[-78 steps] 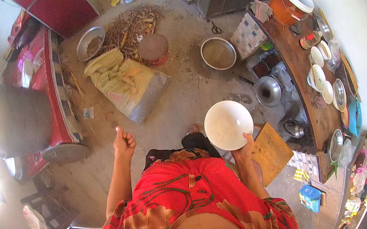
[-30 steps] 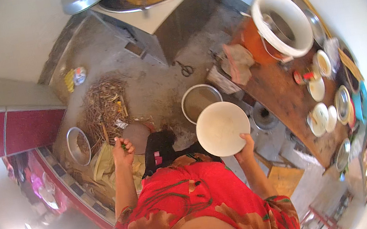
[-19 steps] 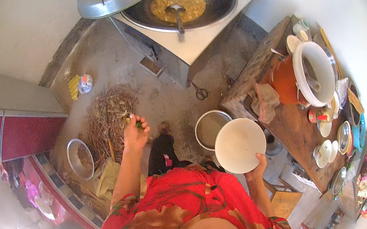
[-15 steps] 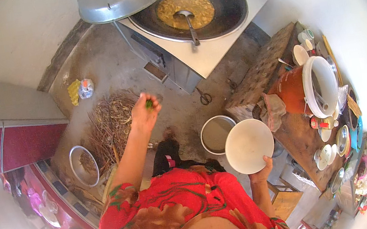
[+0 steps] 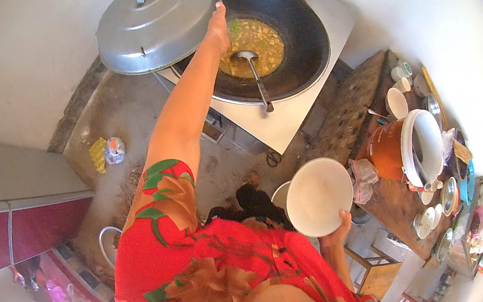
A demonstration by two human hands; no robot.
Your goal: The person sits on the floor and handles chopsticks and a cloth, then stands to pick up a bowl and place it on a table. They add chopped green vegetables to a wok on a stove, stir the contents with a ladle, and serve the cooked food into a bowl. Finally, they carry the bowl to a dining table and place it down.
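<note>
Overhead view of a person in a red patterned garment standing at a white stove block at the top centre of the frame. Left hand [image 5: 217,28], at the end of an arm stretched toward the upper middle, pinches a few green bits [image 5: 232,26] between closed fingertips, directly over the near rim of the large black wok [image 5: 299,34]. Within the wok lies a yellow-brown stew [image 5: 257,47], and a metal ladle [image 5: 253,72] rests in it, bowl in the food and handle running down over the wok's lower edge. Round grey metal lid [image 5: 155,22] sits at the upper left, just beside the wok and overlapping its left rim. Right hand [image 5: 336,236], at lower centre-right, grips an empty white bowl [image 5: 319,197] by its lower edge, thumb on the rim, the bowl tilted so that its inside faces the camera. Wooden desk [image 5: 389,203] along the right side carries an orange cooker with a white rim [image 5: 408,146] and several small bowls. Scissors [image 5: 273,158] lie on the concrete floor below the stove.
</note>
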